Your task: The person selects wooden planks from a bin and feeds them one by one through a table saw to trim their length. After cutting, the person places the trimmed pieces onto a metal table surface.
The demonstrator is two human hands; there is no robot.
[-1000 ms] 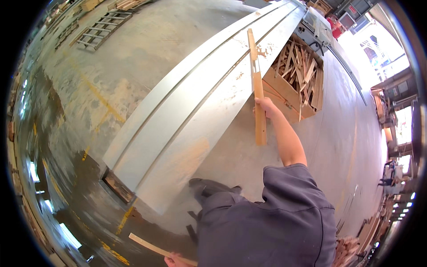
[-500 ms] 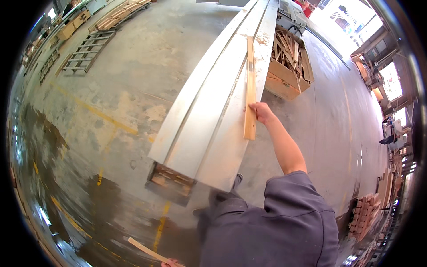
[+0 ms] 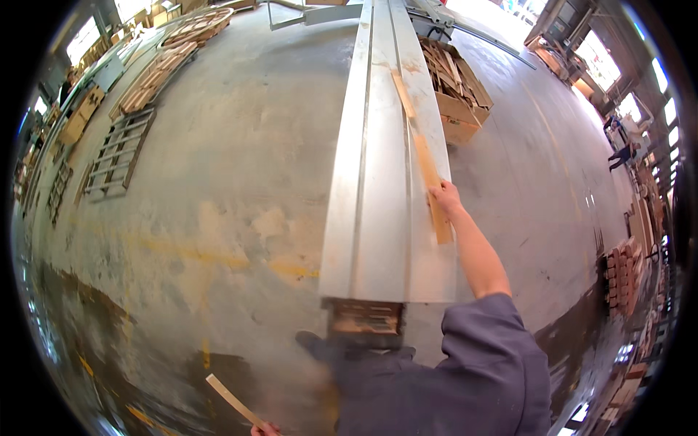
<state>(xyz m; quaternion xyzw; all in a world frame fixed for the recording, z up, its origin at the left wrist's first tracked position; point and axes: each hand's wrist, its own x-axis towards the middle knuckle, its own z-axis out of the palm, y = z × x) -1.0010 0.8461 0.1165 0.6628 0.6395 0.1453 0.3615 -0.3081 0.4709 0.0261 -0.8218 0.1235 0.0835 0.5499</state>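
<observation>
My right hand (image 3: 446, 196) is closed on a flat pale wooden strip (image 3: 430, 174) over the right side of a long silvery metal table (image 3: 381, 218) with lengthwise slots. A lighter stretch breaks the strip's upper part (image 3: 401, 91); I cannot tell whether it is glare or a gap. At the bottom edge my left hand (image 3: 265, 429) is closed on a narrow light wooden strip (image 3: 231, 394), held low and angled up leftward.
A crate of wood offcuts (image 3: 459, 87) stands right of the table, near machinery (image 3: 436, 25). A metal slatted rack (image 3: 120, 152) and timber pallets (image 3: 156, 76) lie left. Stacked wood (image 3: 622, 276) and a person (image 3: 623, 155) are at the right.
My view has swung, so the table now runs straight away from me instead of diagonally. My right hand and its strip appear lower in the picture; both hands still hold strips.
</observation>
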